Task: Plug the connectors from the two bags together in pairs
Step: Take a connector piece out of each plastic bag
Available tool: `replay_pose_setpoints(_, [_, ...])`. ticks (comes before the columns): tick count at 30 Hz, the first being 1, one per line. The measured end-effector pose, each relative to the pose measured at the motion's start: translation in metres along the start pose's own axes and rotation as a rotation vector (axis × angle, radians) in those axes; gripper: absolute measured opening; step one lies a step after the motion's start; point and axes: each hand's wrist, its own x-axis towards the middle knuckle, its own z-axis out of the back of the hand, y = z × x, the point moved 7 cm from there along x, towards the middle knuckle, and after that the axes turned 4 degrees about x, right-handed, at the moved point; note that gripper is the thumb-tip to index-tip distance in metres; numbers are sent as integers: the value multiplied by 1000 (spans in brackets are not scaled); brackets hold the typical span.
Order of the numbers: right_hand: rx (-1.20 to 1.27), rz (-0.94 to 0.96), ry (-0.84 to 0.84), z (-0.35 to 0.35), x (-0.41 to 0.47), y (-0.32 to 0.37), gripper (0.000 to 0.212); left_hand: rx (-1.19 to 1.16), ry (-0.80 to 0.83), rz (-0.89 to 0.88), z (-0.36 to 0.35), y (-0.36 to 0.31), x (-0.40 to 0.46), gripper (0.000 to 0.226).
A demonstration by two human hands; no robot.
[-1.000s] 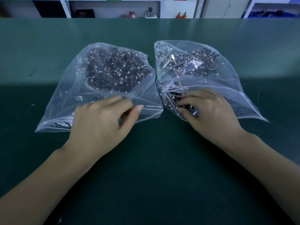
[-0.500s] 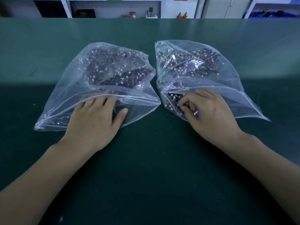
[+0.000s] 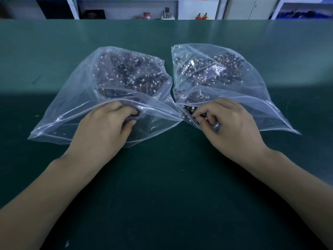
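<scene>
Two clear zip bags lie side by side on the green table (image 3: pixel 162 186). The left bag (image 3: pixel 72 101) holds a heap of dark wired connectors (image 3: pixel 129 73) with small white plugs. The right bag (image 3: pixel 266 91) holds a similar heap (image 3: pixel 216 69). My left hand (image 3: pixel 104 130) reaches into the left bag's mouth, fingers curled round a dark bunch of connectors (image 3: pixel 134 115). My right hand (image 3: pixel 234 129) is at the right bag's mouth, thumb and fingers pinching connectors (image 3: pixel 200 116) there. The fingertips partly hide what each hand holds.
The bags' near corners touch in the middle (image 3: pixel 177 105). A bright band of table lies behind the bags, and beyond its far edge stand white shelves (image 3: pixel 126 8) with small items. Bare green mat stretches between my forearms.
My left hand went from pinching the bag's edge to lying flat on it, then into the mouth, where its fingers curled. My right hand's fingers closed tighter on connectors.
</scene>
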Motion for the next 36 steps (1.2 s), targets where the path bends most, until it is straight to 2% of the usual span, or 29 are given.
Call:
replay_pose_setpoints(6, [30,9,-29,3,0,2,16,6,-101,-33,11,-7,-1,18])
replay_pose_setpoints(13, [64,-5,-31,2,-1,2,14,12,-43,29,5,-3,-3,21])
replay_pose_setpoints(24, [84,-22,-38,2,-2,3,12,52,-160,-25,18,-12,-2,14])
replay_pose_setpoints(29, [93,-23,-38,1,-2,3,12,166,-115,7,8,-1,-2,28])
replay_pose_setpoints(33, [103,-26,-32,0,-3,2,13,162,-18,67,1,9,-4,23])
replay_pose_setpoints(36, [112,-26,-30,-1,-3,1,14,107,-57,38,8,5,-3,16])
